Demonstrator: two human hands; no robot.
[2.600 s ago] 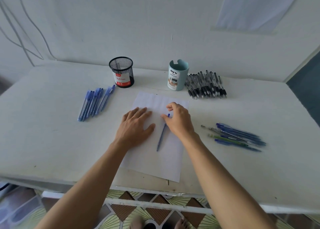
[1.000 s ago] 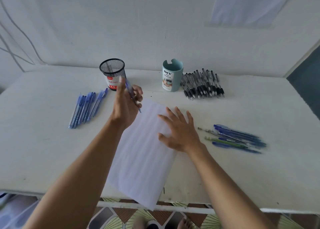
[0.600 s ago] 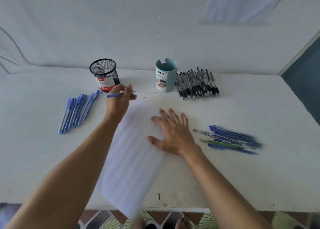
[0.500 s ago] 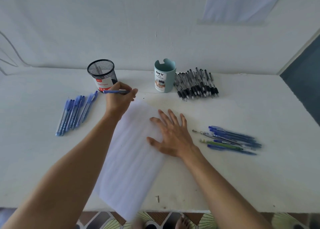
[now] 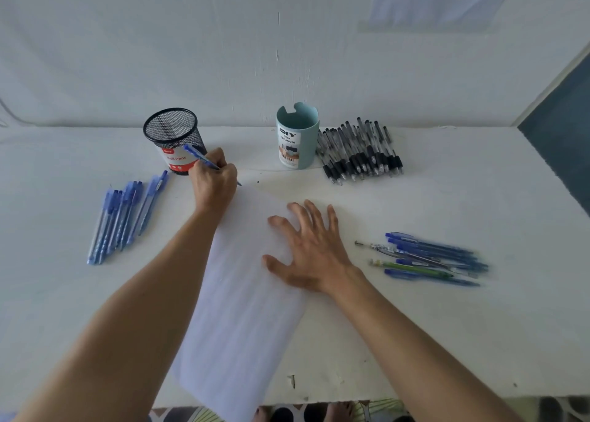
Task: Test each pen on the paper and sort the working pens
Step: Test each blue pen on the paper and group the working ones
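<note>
Pen point(image 5: 197, 156) swung down within left hand point(image 5: 214, 183).

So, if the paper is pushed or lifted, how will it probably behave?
The paper is a thin single sheet, so probably floppy; its near end hangs past the table edge. It likely slides easily, which may be why the right hand presses flat on it.

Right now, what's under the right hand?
The paper and table: the right hand lies flat across the sheet's right edge. That edge and any marks beneath the palm are covered.
</note>
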